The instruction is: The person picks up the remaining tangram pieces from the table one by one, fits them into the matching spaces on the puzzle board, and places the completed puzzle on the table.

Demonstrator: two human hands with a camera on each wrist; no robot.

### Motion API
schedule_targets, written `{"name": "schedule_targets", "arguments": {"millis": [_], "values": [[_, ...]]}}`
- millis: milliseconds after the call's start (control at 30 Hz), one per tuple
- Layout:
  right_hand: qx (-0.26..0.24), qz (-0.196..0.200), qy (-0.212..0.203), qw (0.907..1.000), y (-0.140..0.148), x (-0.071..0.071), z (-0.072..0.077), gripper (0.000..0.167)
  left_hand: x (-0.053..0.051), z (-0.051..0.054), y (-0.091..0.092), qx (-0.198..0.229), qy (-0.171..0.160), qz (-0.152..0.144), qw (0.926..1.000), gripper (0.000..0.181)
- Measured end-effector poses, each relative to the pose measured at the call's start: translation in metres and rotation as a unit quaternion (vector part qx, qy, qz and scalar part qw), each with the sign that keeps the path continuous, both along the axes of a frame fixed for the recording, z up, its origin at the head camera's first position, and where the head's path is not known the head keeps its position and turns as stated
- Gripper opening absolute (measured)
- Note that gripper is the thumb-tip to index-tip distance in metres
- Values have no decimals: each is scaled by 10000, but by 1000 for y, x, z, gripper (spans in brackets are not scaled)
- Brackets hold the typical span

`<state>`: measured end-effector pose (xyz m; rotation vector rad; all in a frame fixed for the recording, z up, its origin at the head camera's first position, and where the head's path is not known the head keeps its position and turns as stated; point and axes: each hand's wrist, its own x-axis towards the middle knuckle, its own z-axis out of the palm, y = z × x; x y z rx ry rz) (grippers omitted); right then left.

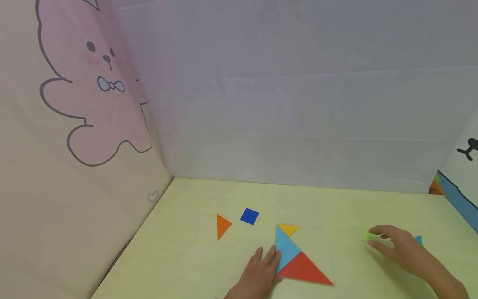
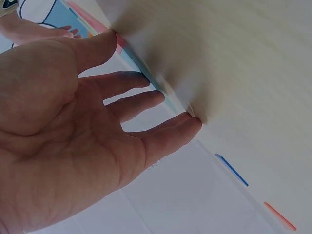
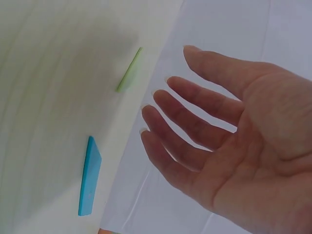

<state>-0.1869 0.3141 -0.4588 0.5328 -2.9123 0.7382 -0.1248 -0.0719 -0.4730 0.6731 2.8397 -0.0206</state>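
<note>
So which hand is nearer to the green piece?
Right. The right hand is just beside the green piece, not touching it; the left hand is farther off, at the large light blue triangle.

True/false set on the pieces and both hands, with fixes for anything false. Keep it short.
1. The red triangle and the light-blue triangle lie edge to edge. True.
2. The right hand is gripping the green piece. False: the right wrist view shows a gap between its fingers and that piece.
3. The left hand is beside the light-blue triangle. True.
4. In the head view, the orange triangle is right of the dark-blue square. False: it is on the left.
5. The small yellow triangle is farther from the person than the red triangle. True.
</note>
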Motion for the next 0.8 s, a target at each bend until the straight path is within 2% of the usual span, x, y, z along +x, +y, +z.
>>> {"name": "schedule_targets", "arguments": {"millis": [300, 800], "values": [[572, -664, -613, 9943, 18, -7, 4, 43, 0, 1, 1, -7, 41, -26, 10000, 60], [899, -1255, -730, 9853, 41, -9, 2, 55, 0, 0, 0, -11, 23, 17, 10000, 60]]}}
